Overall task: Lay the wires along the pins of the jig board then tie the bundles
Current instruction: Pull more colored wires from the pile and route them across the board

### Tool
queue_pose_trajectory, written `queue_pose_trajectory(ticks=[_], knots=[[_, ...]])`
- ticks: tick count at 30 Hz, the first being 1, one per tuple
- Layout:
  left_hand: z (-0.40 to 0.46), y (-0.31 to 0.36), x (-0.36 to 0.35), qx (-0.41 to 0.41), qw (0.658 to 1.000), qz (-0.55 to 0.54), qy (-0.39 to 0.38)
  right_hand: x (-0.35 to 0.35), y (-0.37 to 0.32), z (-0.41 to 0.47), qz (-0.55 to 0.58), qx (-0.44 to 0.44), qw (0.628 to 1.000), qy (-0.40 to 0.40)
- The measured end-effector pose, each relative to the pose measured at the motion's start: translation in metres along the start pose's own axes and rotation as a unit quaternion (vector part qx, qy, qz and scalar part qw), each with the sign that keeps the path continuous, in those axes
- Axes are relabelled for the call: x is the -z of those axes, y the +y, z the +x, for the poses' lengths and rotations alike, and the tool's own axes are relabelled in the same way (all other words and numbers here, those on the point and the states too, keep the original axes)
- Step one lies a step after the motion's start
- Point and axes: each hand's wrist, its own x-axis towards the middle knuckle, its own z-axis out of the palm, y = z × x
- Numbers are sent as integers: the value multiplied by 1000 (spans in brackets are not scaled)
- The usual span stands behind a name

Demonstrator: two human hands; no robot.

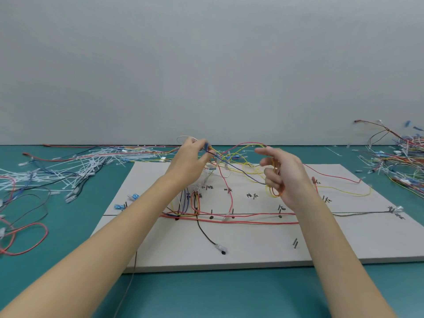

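- Wires are only partly laid: several red ones (229, 218) already run left to right along the row of pins (211, 212) near the middle of the board (252, 249), while a loose tangle of yellow, red and blue ones is lifted above its far half.
- By my reading the step in hand is sorting one wire out of that tangle before routing it; tying looks some way off.
- The left hand (190, 161) is raised over the far left of the board, its fingertips pinching the blue wire (238, 169) close to a blue end piece.
- The right hand (284, 177) is held up to the right, well apart from the left, forefinger stretched out and the lower fingers curled round a loop of yellow and orange wire (273, 191).
- The blue wire is stretched between the two hands, its long axis sloping from upper left, by the left hand, down to lower right towards the right hand.
- Next, I judge, it must be drawn free of the yellow loops and lowered against its pins.
- White ties (68, 168) lie heaped on the green worktop (229, 294) to the left, and more wires (403, 157) are piled at the right.
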Motion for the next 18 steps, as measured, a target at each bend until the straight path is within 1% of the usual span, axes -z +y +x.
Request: queue_pose_trajectory(ticks=[2, 4, 5, 7, 9, 10, 13, 18], knots=[[1, 2, 0, 1, 999, -43, 12, -7, 4, -3, -106, 4, 994, 2], [1, 5, 0, -3, 996, -84, 19, -13, 9, -7, -219, 18, 975, -19], [1, 7, -1, -11, 996, -83, 19, -16, 13, -9, -266, 26, 963, -35], [0, 8, -3, -25, 997, -71, 24, -22, 21, -12, -314, 42, 945, -77], [1, 7, -3, -30, 996, -73, 42, -30, 25, -15, -307, 67, 942, -119], [2, 5, -2, -28, 996, -74, 50, -33, 24, -16, -285, 82, 947, -125], [5, -1, 1, -17, 997, -57, 46, -34, 20, -14, -199, 106, 970, -91], [4, 0, -2, -22, 999, -36, 16, -30, 15, -12, -93, 95, 990, -45]])
